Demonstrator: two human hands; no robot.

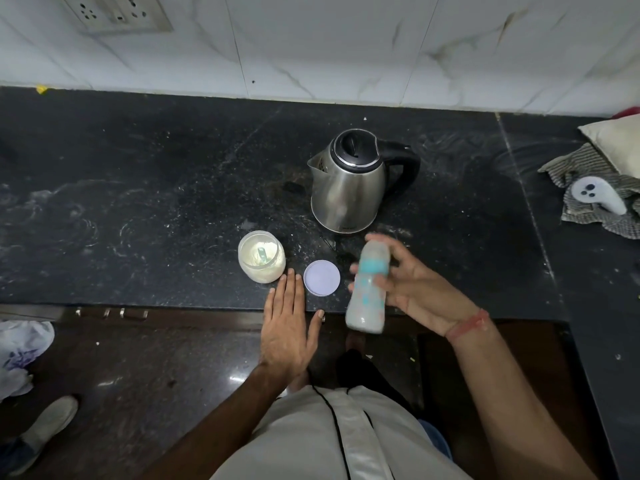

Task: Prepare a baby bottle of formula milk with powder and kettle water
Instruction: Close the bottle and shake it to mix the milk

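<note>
My right hand grips a capped baby bottle with a teal collar and milky liquid inside. The bottle is blurred and tilted, above the counter's front edge. My left hand lies flat with fingers spread at the counter edge, holding nothing. Its fingertips are just short of the open jar of white powder, which has a scoop in it. The jar's lilac lid lies flat between my hands. A steel kettle with a black lid and handle stands behind, lid down.
A checked cloth with a white gadget and a pillow lie at the far right of the counter. A wall socket sits at top left. A plastic bag and a shoe are on the floor, lower left.
</note>
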